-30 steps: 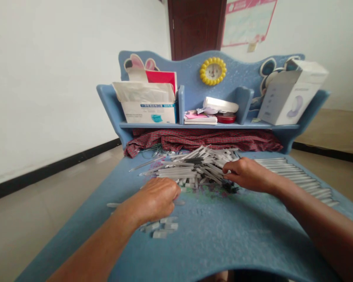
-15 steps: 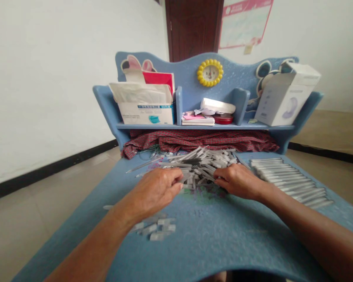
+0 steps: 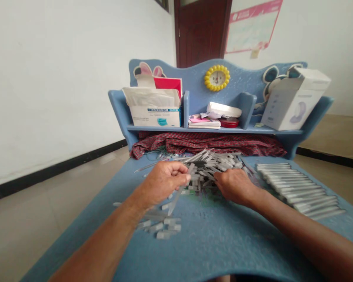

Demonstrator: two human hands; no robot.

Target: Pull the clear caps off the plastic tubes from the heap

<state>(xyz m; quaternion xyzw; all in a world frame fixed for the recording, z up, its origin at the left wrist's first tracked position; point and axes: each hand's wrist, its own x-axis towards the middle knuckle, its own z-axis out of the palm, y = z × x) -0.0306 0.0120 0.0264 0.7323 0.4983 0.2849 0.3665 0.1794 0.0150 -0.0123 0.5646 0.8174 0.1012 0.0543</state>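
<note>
My left hand [image 3: 161,183] pinches a translucent pen barrel [image 3: 174,203] between thumb and fingers; it slants down toward me over the blue table. Just right of it, at the near edge of a heap of clear pen parts [image 3: 214,158], is my right hand [image 3: 237,187]. Its fingers are curled in at the heap, and their tips are hidden, so what they grip cannot be made out. Several short clear pen caps [image 3: 164,228] lie loose below my left hand. Off to the right, pens [image 3: 297,186] with dark insides lie side by side in a row.
Behind the heap a red checked cloth [image 3: 206,144] lies under a blue shelf [image 3: 155,128]. The shelf carries a mask box [image 3: 155,117], a red round tin [image 3: 229,123], papers and a white carton [image 3: 294,103]. The blue tabletop [image 3: 217,246] curves inward at my side.
My left hand has drawn back slightly from the heap, and a pen barrel now shows in its pinch. My right hand stays at the heap. The camera view has shifted a little.
</note>
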